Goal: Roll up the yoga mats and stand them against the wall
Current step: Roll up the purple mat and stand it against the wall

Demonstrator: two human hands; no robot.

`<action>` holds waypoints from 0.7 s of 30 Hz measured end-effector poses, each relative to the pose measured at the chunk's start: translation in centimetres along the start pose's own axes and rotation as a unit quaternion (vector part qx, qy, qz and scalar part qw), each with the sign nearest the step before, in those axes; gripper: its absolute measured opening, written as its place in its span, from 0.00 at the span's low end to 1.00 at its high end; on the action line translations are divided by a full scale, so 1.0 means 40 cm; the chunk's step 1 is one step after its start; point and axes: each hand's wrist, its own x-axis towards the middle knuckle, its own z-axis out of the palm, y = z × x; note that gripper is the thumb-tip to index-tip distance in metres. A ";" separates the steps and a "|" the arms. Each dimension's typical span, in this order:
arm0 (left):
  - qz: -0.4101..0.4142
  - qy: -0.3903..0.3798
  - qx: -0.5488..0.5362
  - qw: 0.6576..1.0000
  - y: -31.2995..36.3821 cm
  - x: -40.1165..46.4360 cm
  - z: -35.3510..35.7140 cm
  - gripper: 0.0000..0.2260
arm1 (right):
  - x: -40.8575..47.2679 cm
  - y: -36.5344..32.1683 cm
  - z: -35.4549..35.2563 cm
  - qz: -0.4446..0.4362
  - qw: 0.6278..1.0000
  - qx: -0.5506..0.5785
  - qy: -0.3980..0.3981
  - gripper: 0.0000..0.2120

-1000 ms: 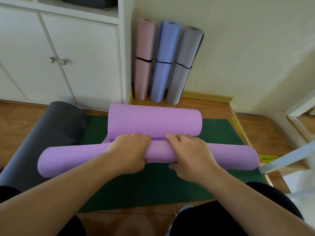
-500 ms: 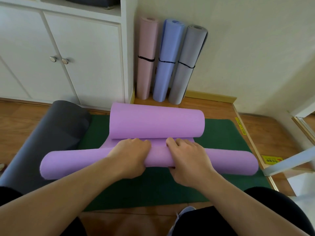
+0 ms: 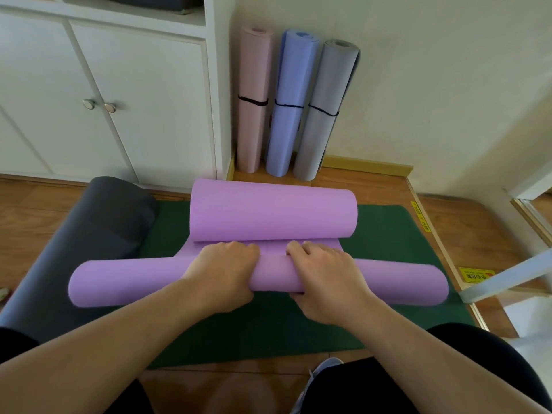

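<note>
Your left hand and right hand sat side by side, a small gap between them, each curled over the near roll of the purple yoga mat, fingers clamped across its top. That mat lay on the green mat, its far end curled into a second roll. Your thumbs were hidden. The dark grey mat, left of the green one, was partly cut off by your arm.
</note>
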 end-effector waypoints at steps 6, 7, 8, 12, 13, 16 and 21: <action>0.008 0.016 0.006 1.000 0.004 -0.012 -0.013 0.16 | 0.006 -0.003 -0.001 0.010 1.000 -0.016 -0.008 0.26; 0.016 0.036 0.013 0.999 0.008 -0.014 -0.010 0.16 | 0.007 -0.002 -0.006 0.022 0.999 -0.003 -0.023 0.23; 0.027 0.056 0.024 0.998 0.011 -0.013 -0.006 0.17 | 0.007 -0.001 -0.010 0.033 0.999 0.013 -0.038 0.22; 0.031 0.046 0.028 0.998 0.012 -0.009 0.002 0.16 | 0.003 -0.005 -0.013 0.037 0.998 0.030 -0.042 0.22; 0.024 0.028 0.016 0.999 0.007 -0.007 0.000 0.16 | 0.001 -0.007 -0.011 0.027 0.999 0.025 -0.027 0.24; 0.000 -0.014 -0.012 1.000 -0.008 -0.004 -0.012 0.15 | 0.002 -0.012 0.004 -0.008 1.000 -0.016 0.004 0.37; 0.011 0.017 0.006 1.000 -0.001 -0.014 -0.014 0.15 | 0.008 -0.012 0.004 0.012 1.000 -0.014 -0.004 0.24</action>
